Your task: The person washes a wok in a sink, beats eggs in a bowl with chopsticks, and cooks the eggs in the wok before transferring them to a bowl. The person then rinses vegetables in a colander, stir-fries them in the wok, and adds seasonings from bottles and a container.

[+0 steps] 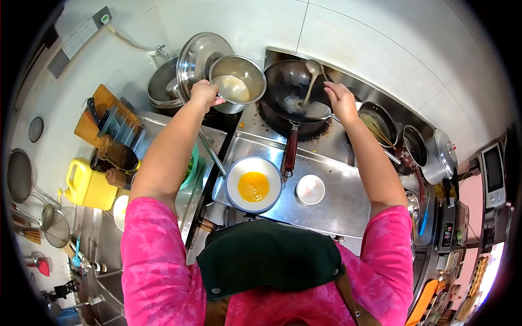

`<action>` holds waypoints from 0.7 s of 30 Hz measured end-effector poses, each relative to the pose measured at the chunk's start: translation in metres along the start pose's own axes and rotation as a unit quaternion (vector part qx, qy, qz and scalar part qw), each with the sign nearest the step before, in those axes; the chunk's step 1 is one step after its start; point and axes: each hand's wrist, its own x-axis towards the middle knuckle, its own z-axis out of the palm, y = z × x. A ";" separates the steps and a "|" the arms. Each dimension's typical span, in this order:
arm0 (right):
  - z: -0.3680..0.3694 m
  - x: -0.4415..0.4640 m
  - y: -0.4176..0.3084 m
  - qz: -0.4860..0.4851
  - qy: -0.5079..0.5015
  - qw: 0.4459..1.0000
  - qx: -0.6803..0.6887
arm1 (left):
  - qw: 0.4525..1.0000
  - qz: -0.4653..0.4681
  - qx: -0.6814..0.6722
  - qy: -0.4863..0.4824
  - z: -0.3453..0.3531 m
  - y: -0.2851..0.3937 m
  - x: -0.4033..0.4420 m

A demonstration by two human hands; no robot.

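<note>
My left hand (205, 95) is closed on a steel saucepan (254, 73), held tilted left of the wok with cloudy liquid inside. Over the black wok (288, 76), my right hand (340, 100) is closed on the thin handle of a ladle (314, 67). Below the ladle's bowl, a pale streak that looks like pouring liquid reaches the wok, where a whitish patch shows. A metal spatula (317, 111) leans inside the wok, its handle passing beneath my right forearm. Toward me are a bowl of beaten egg (253, 186) and a small white bowl (310, 196) with whitish contents.
Right of the wok stand a pan with liquid (376, 120), a dark pot (415, 145) and a lidded steel pot (439, 157). The wok's handle (291, 155) points toward me. Large steel lids (198, 54) lean behind my left hand; a yellow jug (89, 185) is left.
</note>
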 end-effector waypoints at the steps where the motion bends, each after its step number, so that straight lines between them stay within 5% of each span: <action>1: 0.001 -0.001 0.002 -0.028 0.030 0.999 -0.025 | 1.000 0.000 -0.008 -0.008 -0.003 -0.002 0.001; 3: 0.012 0.000 0.004 0.160 0.118 0.966 0.164 | 0.999 0.000 -0.034 -0.016 -0.005 -0.004 -0.002; 5: 0.008 0.013 -0.014 0.318 0.186 0.844 0.391 | 0.996 -0.006 -0.089 -0.023 -0.002 -0.001 -0.014; 8: 0.007 0.023 -0.066 0.359 0.186 0.760 0.509 | 0.988 -0.032 -0.150 -0.035 0.002 -0.005 -0.019; 14: 0.074 0.013 -0.168 0.379 -0.031 0.720 0.581 | 0.963 -0.060 -0.261 -0.005 -0.028 -0.025 -0.028; 21: 0.066 -0.041 -0.195 0.384 -0.211 0.713 0.547 | 0.964 -0.005 -0.253 0.086 -0.172 -0.064 -0.012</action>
